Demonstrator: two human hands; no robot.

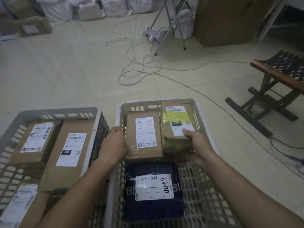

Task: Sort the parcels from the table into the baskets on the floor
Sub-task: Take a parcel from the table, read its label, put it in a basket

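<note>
While both hands' fingers clamp cardboard parcels, right basket (204,127) with dark parcel (153,191) inside.

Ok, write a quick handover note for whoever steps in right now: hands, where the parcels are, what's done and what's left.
Left hand: holds the left edge of the brown cardboard parcel with a white label.
Right hand: grips the yellow-taped cardboard box.
Both parcels are in the right grey plastic basket, behind a dark blue parcel marked 4458.
Left grey plastic basket: at least three cardboard parcels.
Left: release both; the table is out of view.
</note>
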